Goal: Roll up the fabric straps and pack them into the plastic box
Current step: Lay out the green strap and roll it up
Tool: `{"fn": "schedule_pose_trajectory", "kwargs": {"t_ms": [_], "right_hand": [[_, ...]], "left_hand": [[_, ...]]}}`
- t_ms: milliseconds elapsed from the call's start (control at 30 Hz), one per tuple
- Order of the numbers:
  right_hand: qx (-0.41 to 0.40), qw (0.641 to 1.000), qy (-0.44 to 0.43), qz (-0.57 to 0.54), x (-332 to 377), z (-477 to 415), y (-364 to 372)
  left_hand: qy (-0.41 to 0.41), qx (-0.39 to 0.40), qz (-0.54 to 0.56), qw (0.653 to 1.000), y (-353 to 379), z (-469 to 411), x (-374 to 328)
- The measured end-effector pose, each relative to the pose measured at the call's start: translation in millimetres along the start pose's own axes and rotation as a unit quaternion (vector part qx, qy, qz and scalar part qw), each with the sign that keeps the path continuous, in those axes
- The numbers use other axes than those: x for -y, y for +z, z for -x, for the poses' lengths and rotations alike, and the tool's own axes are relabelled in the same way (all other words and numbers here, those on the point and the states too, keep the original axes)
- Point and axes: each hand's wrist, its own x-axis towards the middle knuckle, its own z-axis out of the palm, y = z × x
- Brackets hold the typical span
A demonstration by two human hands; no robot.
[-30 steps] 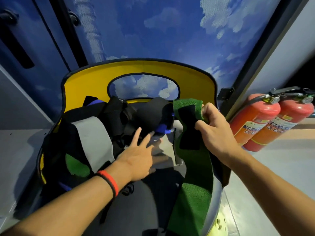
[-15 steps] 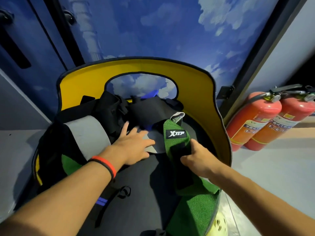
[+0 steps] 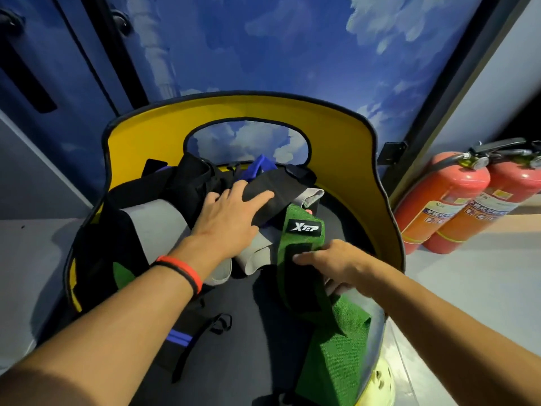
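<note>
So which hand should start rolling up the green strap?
Probably the right hand: it grips the green strap, with its thumb on the strap's black patch. The left hand lies flat on the black strap and would have to move over first.

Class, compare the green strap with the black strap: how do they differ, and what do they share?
The green strap bears a white-lettered label; the black strap shows none. The right hand pinches the green strap, the left hand rests flat on the black strap. Both are unrolled fabric.
</note>
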Motion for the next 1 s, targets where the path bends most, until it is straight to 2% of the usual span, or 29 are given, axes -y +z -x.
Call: {"fn": "schedule_pose_trajectory", "kwargs": {"t_ms": [100,167,300,367,433,500,633,700,767,867,1000], "right_hand": [[-0.193,0.971,-0.025,0.138,-9,-17,-5],[-0.242,0.960,-0.073,0.120,-9,-27,0],[-0.186,0.973,-0.125,-0.053,6,-36,10],[-0.160,0.968,-0.110,-0.156,14,-35,12],[-0.171,0.961,-0.076,-0.202,19,-36,11],[-0.166,0.961,-0.044,-0.217,19,-42,12],[-0.083,0.961,0.001,-0.263,12,-47,23],[-0.116,0.965,-0.028,-0.233,11,-47,25],[-0.152,0.972,-0.050,-0.175,12,-45,22],[-0.165,0.963,-0.079,-0.198,11,-37,12],[-0.166,0.958,-0.142,-0.188,1,-20,1]], "left_hand": [[0.016,-0.032,0.001,0.999,1,0,1],[0.028,-0.052,0.019,0.998,4,0,0],[0.016,-0.040,0.081,0.996,8,0,-1],[0.013,-0.063,0.085,0.994,9,1,-1],[0.011,-0.089,0.073,0.993,11,2,-1],[0.016,-0.097,0.029,0.995,16,3,-1],[0.080,-0.141,-0.037,0.986,22,6,-7],[0.162,-0.133,-0.070,0.975,22,5,-11],[0.201,-0.074,-0.084,0.973,23,3,-12],[0.166,-0.038,-0.088,0.981,23,0,-9],[0.067,0.000,-0.096,0.993,30,-2,9]]}}
